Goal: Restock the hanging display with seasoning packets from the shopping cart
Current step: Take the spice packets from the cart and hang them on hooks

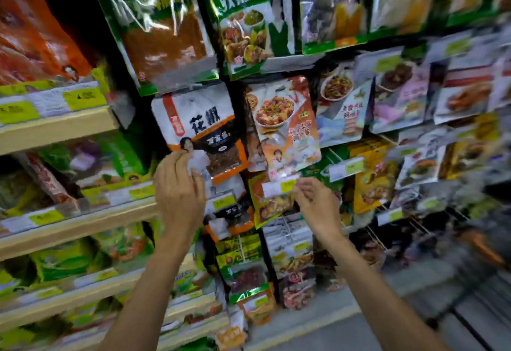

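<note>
Left hand: fingertips and thumb pinched the lower corner of the white peppercorn packet. The packet hung tilted just above them on the hanging display. Right hand: fingers were curled at the edge of the price tag; too blurred to tell pinch from touch. The cart wasn't visible. Likely step: seating the packet on its hook. Best done by keeping the pinch light, squaring the packet up, checking the top hole sat fully on the hook and holding the tag clear.
</note>
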`<state>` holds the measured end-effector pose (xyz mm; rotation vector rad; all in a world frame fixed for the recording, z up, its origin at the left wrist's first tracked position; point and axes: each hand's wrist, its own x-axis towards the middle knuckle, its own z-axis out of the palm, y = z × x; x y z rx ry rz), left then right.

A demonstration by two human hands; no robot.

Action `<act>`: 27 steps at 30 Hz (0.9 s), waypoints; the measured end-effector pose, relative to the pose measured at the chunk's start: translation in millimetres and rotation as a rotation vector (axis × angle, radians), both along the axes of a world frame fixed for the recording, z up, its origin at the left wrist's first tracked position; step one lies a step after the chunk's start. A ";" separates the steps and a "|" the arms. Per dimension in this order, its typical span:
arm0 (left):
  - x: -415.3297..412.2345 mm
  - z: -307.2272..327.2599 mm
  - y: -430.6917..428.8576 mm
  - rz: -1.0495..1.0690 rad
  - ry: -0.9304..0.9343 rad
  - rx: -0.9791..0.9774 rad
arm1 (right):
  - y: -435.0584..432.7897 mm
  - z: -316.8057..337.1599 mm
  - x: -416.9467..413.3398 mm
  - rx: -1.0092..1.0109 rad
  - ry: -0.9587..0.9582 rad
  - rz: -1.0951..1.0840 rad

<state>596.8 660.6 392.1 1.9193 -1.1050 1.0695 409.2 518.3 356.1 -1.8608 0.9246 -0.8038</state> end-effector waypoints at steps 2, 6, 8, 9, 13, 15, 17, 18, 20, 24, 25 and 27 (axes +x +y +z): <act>-39.5 -29.0 -28.3 -0.122 0.198 0.087 | -10.6 -17.3 -38.4 0.057 -0.022 -0.064; -127.8 -83.3 -82.7 -0.430 0.666 0.151 | -29.5 -58.0 -124.4 0.123 -0.024 -0.276; -174.8 -106.9 -109.9 -0.532 0.807 0.214 | -38.5 -76.3 -169.0 0.208 -0.053 -0.368; -199.1 -117.0 -123.4 -0.559 0.877 0.256 | -42.9 -85.6 -192.7 0.220 -0.046 -0.405; -286.7 -153.9 -180.2 -0.631 1.120 0.353 | -62.4 -121.2 -289.3 0.264 0.015 -0.525; -327.4 -170.7 -208.6 -0.687 1.222 0.418 | -74.5 -138.8 -338.2 0.295 0.042 -0.594; -366.4 -186.2 -235.4 -0.744 1.259 0.501 | -88.1 -151.9 -383.6 0.309 0.087 -0.662; -384.8 -192.7 -248.3 -0.773 1.266 0.549 | -95.4 -156.7 -403.9 0.318 0.085 -0.699; -417.2 -200.9 -270.2 -0.821 1.257 0.638 | -109.2 -164.0 -439.5 0.327 0.080 -0.777; -465.1 -209.3 -317.6 -0.857 1.191 0.772 | -140.9 -177.3 -496.0 0.383 0.076 -0.886; -474.3 -210.4 -330.8 -0.863 1.172 0.801 | -149.6 -180.0 -506.6 0.385 0.077 -0.912; -488.7 -214.1 -358.5 -0.872 1.151 0.865 | -167.7 -185.4 -524.3 0.386 0.071 -0.958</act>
